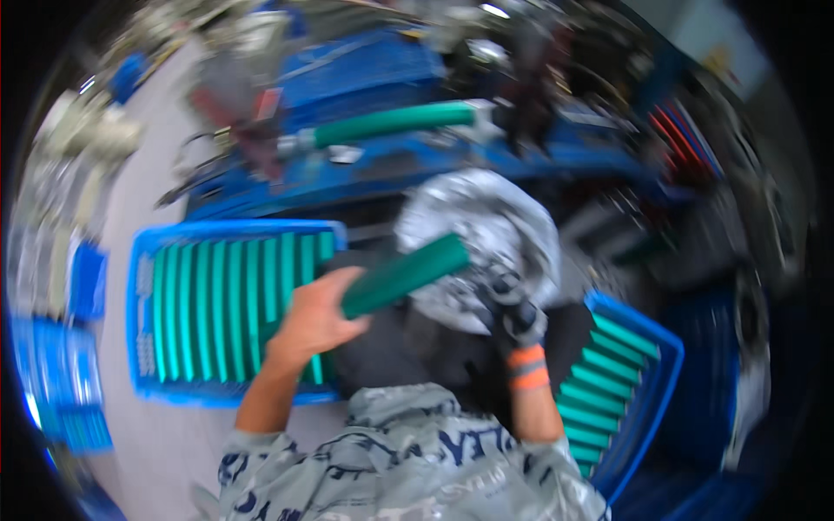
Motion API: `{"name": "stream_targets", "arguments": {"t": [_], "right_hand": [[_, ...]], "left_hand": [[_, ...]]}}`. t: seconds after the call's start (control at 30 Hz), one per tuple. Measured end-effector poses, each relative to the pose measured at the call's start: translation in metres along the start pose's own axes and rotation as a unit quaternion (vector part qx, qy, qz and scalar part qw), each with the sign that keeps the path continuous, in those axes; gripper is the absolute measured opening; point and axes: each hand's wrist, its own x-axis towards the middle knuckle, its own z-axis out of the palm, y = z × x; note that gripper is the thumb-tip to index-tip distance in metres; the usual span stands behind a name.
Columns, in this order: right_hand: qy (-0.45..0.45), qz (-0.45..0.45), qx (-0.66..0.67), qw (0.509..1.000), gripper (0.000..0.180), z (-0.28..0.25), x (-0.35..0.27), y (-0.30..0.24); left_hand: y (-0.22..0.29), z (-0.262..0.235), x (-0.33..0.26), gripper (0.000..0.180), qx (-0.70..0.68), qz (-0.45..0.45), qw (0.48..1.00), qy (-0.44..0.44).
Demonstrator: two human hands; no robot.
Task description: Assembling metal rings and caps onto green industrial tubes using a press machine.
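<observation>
My left hand (320, 319), bare, is wrapped round a dark green tube (408, 276). The tube slants up to the right, its far end in front of a pale bag (530, 208). Inside the open bag are shiny silvery pieces, too blurred to name. In a dark glove with an orange cuff, my right hand (514, 317) is at the bag's near right side. Motion smears its fingers, and whether they hold anything is unclear.
On my left, a blue crate (239, 227) holds a row of green tubes. Another blue crate (665, 382) with green tubes stands tilted on my right. Beyond the bag, a green tube (395, 123) lies across a blue machine (365, 178) between two end fittings.
</observation>
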Motion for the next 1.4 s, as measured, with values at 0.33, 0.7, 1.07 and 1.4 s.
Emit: {"name": "stream_targets", "arguments": {"t": [0.33,0.7,1.07,1.4], "right_hand": [[-0.082,-0.030,-0.065,0.994,0.079,0.041,-0.004,-0.019],[-0.105,-0.056,-0.279,0.953,0.089,0.055,-0.024,-0.046],[-0.083,0.042,0.275,0.957,0.091,0.064,-0.023,-0.036],[-0.102,0.072,0.355,0.926,0.081,0.093,-0.028,-0.028]], "left_hand": [[0.023,-0.029,-0.001,0.064,0.105,0.076,0.991,-0.035],[0.029,-0.034,-0.004,0.064,0.083,0.070,0.993,-0.036],[0.005,-0.019,-0.016,0.062,-0.025,-0.028,0.999,-0.013],[-0.008,-0.013,-0.025,0.062,-0.040,-0.075,0.996,-0.001]]}}
